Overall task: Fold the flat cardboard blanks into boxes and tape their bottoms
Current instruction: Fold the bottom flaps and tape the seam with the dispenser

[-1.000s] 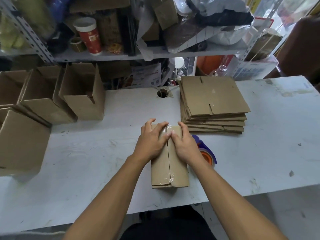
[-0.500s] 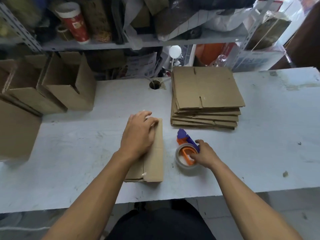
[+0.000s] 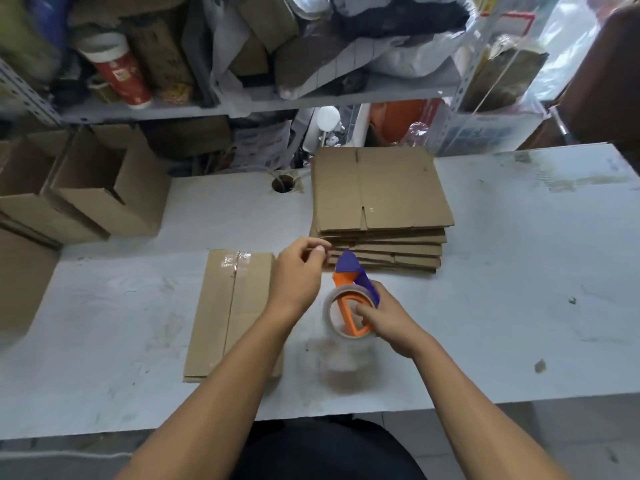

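Right hand (image 3: 388, 315) grips tape dispenser (image 3: 351, 299) above table (image 3: 519, 271); left hand (image 3: 299, 271) pinches near its blade, likely drawing tape for box (image 3: 232, 313) alongside.

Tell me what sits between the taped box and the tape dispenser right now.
Only the left hand, raised there; the head view shows nothing else between taped box and tape dispenser.

Two bare forearms reach in from the lower edge, without sleeves, watch, bracelet or rings on what shows of them. The left hand (image 3: 297, 278) and the right hand (image 3: 388, 317) wear no gloves, and the nails look short. Below, at the table's near edge, dark clothing shows, probably black trousers or a shirt hem
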